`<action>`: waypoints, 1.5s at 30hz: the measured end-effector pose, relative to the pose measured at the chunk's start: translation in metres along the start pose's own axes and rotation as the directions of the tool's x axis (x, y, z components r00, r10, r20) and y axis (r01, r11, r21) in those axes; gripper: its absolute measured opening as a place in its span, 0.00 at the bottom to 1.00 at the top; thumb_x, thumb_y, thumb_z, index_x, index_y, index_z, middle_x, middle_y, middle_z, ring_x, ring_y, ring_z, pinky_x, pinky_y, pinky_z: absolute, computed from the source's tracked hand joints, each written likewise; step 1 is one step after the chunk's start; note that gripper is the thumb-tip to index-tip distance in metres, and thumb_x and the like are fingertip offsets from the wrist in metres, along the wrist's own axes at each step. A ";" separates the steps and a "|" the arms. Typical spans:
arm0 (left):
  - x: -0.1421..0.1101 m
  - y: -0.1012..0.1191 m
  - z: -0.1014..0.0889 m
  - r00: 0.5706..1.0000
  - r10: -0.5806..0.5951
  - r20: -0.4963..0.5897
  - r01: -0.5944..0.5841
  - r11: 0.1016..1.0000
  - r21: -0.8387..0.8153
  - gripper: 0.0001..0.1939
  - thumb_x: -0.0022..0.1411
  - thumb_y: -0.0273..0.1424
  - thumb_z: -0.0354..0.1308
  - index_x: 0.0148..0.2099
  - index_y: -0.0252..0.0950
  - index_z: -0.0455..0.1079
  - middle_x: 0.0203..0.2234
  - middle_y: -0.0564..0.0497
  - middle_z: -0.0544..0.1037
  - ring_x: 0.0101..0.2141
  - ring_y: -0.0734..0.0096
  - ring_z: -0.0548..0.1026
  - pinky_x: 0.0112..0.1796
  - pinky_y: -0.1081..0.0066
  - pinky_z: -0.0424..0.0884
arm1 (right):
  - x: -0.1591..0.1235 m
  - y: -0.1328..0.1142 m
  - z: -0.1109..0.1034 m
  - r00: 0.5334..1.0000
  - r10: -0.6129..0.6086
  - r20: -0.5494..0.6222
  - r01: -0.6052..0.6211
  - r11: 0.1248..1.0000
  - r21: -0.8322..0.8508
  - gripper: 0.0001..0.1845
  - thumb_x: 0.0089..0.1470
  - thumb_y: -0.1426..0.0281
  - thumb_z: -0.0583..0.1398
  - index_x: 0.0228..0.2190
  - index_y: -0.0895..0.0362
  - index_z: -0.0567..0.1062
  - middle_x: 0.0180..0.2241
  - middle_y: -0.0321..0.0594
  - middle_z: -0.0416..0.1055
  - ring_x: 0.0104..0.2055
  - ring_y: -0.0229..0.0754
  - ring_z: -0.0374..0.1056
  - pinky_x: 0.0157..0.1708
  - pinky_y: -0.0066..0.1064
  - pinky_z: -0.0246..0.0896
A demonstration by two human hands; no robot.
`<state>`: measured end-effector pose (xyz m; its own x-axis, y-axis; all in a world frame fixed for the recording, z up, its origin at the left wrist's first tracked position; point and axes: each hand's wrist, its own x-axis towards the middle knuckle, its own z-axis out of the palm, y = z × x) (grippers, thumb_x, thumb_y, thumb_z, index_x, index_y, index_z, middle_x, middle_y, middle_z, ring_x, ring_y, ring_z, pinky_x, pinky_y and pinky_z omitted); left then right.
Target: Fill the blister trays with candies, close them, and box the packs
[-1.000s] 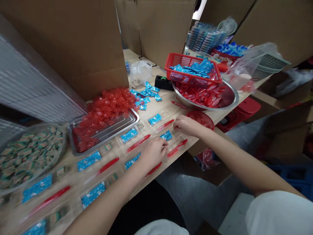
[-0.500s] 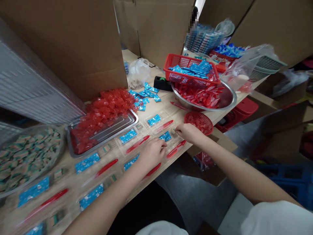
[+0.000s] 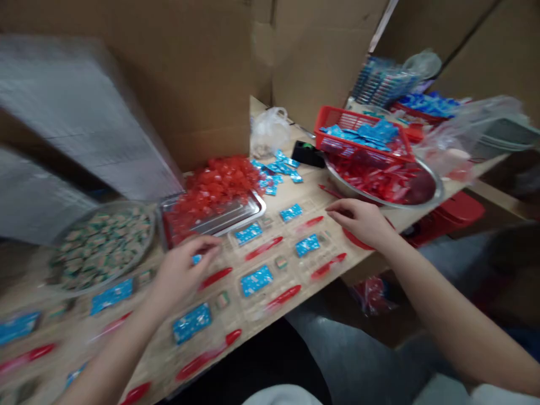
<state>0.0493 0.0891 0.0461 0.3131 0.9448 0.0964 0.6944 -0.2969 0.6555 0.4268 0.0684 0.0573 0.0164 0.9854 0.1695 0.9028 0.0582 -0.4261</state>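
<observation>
The picture is smeared by motion. My left hand (image 3: 185, 269) hovers over the wooden table (image 3: 320, 198) just in front of the steel tray (image 3: 247, 212) heaped with red wrapped candies (image 3: 219, 185). Its fingers are loosely curled above a blue packet, and what they hold cannot be made out. My right hand (image 3: 358, 220) lies flat with fingers stretched left, over a small red basket (image 3: 356, 242) at the table's front edge. Between my hands lie clear plastic trays holding blue packets (image 3: 256, 279), red sticks (image 3: 264, 247) and small striped candies (image 3: 280, 262).
A bowl of green-brown candies (image 3: 101, 242) stands at the left. A steel bowl (image 3: 434, 194) of red sticks, a red basket (image 3: 358, 121) of blue packets, a black tape dispenser (image 3: 307, 153) and a plastic bag (image 3: 270, 129) sit at the back right. Cardboard boxes (image 3: 202, 84) wall the back.
My left hand has swung left from the near trays to the steel tray's front edge. My right hand has pulled back over the small red basket. The view has shifted.
</observation>
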 end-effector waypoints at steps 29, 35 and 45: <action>-0.006 -0.223 -0.146 0.816 -0.397 -0.420 0.250 0.898 -0.363 0.14 0.52 0.22 0.57 0.42 0.35 0.73 0.40 0.46 0.78 0.41 0.65 0.74 0.47 0.65 0.67 | 0.165 -0.386 0.283 0.782 -0.520 0.343 0.259 0.773 0.580 0.02 0.48 0.73 0.58 0.28 0.58 0.71 0.25 0.36 0.71 0.28 0.38 0.68 0.29 0.29 0.63; 0.006 -0.204 -0.125 0.819 -0.513 -0.258 0.193 0.668 -0.718 0.08 0.50 0.34 0.63 0.32 0.34 0.74 0.26 0.50 0.78 0.27 0.71 0.75 0.33 0.69 0.72 | 0.147 -0.385 0.269 0.802 -0.449 0.393 -0.027 0.631 0.776 0.05 0.44 0.73 0.63 0.26 0.56 0.70 0.19 0.29 0.67 0.21 0.33 0.65 0.21 0.24 0.61; 0.005 -0.202 -0.117 0.707 -0.679 -0.197 0.111 0.382 -0.917 0.09 0.44 0.30 0.68 0.26 0.34 0.71 0.20 0.56 0.73 0.22 0.80 0.70 0.29 0.76 0.69 | 0.141 -0.389 0.246 0.789 -0.317 0.527 -0.380 0.422 0.823 0.06 0.42 0.75 0.66 0.26 0.59 0.73 0.20 0.33 0.72 0.21 0.32 0.67 0.22 0.24 0.66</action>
<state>-0.1654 0.1704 0.0020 -0.3780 0.8970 -0.2291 -0.2940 0.1183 0.9485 -0.0279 0.2245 0.0283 -0.4993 0.8431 -0.1996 0.0215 -0.2182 -0.9757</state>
